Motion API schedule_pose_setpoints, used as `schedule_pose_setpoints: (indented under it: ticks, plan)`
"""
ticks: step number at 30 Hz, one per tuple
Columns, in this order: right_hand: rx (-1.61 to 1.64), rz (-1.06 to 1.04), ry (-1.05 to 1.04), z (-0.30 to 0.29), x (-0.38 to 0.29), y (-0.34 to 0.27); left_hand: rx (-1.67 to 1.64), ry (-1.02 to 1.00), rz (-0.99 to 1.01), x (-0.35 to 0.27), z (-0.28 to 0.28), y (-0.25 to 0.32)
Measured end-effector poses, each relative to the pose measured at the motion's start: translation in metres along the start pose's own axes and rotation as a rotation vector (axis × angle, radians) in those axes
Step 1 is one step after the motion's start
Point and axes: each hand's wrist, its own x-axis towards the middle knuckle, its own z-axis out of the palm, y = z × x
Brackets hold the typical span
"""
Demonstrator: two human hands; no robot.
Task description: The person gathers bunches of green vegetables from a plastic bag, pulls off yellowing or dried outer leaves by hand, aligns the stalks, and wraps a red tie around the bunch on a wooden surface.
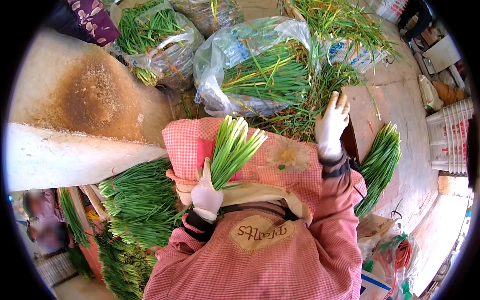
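Note:
My left hand (207, 197), in a pale glove, holds a bunch of garlic chives (233, 153) over my lap. The whitish cut ends of the bunch point away from me. My right hand (332, 125), in a white glove with stained fingertips, is stretched out with nothing in it. It appears above loose chive trimmings (300, 122), near the edge of a flat board (363, 108). Another bunch of chives (380, 168) lies beyond my right forearm. A pink checked apron (292, 153) covers my lap.
Clear plastic bags (213, 75) of chives stand ahead. Tied chive bundles (142, 202) are piled at left below a stained wall (93, 97). White plastic crates (448, 137) stand at far right. Other people are partly visible, including a patterned sleeve (92, 18) at upper left.

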Motion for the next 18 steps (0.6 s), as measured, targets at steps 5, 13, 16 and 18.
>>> schedule_pose_setpoints:
  ticks: [5, 13, 16, 18]
  plan:
    - [0.518, -0.535, -0.165, -0.057, -0.063, -0.096, 0.145, 0.023, 0.046, 0.004, 0.004, 0.005]
    - [0.371, -0.496, -0.177, 0.000, -0.062, -0.090, 0.107, 0.086, 0.079, 0.000, -0.001, -0.004]
    - [0.193, -0.185, -0.198, -0.005, -0.011, -0.031, 0.129, -0.011, 0.017, -0.003, -0.006, -0.007]
    - [0.018, -0.092, -0.137, 0.014, 0.000, 0.022, 0.095, -0.008, -0.015, 0.000, -0.005, -0.006]
